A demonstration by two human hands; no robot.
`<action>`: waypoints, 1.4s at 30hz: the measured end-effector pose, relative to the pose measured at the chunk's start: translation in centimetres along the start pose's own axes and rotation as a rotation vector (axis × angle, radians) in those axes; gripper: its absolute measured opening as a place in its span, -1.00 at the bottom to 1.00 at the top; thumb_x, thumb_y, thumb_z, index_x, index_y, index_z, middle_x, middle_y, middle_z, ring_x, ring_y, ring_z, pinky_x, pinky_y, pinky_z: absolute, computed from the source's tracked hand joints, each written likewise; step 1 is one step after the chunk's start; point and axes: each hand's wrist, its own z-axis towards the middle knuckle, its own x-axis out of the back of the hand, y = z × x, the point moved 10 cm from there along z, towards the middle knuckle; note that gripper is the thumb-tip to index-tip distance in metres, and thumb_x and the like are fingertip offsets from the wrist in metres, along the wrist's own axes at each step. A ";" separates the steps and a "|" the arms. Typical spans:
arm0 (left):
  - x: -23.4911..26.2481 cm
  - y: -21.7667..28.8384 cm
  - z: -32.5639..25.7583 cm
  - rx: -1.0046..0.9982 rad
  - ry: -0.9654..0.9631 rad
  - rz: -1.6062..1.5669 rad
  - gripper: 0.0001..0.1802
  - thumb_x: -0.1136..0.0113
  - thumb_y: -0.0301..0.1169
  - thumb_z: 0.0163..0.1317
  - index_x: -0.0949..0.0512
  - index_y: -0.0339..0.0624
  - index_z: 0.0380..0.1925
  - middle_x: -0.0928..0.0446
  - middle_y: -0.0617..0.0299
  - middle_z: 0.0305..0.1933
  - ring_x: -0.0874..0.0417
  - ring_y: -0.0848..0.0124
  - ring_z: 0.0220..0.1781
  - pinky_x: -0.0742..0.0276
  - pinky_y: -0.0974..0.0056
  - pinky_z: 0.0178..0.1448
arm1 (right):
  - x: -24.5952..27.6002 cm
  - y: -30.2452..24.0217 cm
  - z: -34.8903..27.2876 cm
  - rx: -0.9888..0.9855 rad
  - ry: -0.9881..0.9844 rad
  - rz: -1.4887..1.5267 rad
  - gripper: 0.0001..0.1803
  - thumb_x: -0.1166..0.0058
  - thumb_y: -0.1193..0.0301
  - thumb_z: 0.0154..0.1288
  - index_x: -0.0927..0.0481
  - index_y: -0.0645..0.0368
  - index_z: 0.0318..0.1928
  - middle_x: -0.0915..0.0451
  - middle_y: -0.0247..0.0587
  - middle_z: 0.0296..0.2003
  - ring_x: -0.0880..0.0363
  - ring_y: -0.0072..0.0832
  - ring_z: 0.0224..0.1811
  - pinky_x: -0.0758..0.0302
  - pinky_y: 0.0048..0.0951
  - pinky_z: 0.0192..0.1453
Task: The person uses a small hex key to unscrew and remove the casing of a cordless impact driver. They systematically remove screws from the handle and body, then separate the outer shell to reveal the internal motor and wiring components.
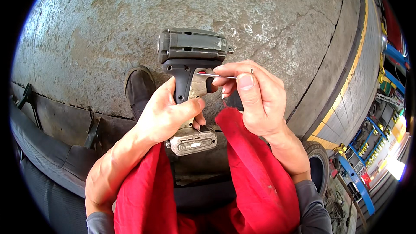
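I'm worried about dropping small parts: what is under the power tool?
Concrete floor shows around the power tool's upper end. The left hand grips its handle, partly hidden behind it. Whatever lies directly beneath the tool is covered.

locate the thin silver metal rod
In the head view, above centre, the rod is in the right hand, tip pointing left over the grey-black power tool.

The power tool (184, 78) is black and grey, the trousers (262, 173) red.

Garage workshop: scuffed concrete floor (277, 4), tyre (321, 151), blue shelving (376, 127), cordless power tool (183, 80).
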 end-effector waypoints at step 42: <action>-0.8 0.5 -0.8 0.031 -0.060 0.120 -0.71 -0.25 -0.50 0.33 -0.40 -0.37 -0.06 -0.64 0.12 -0.37 -0.72 0.39 -0.40 -0.68 0.27 -0.29 | -2.0 -2.0 1.6 0.186 -0.250 -0.291 -0.83 -0.30 0.42 0.41 -0.71 0.23 -0.08 -0.74 -0.15 -0.27 -0.75 -0.27 -0.28 -0.66 -0.35 -0.23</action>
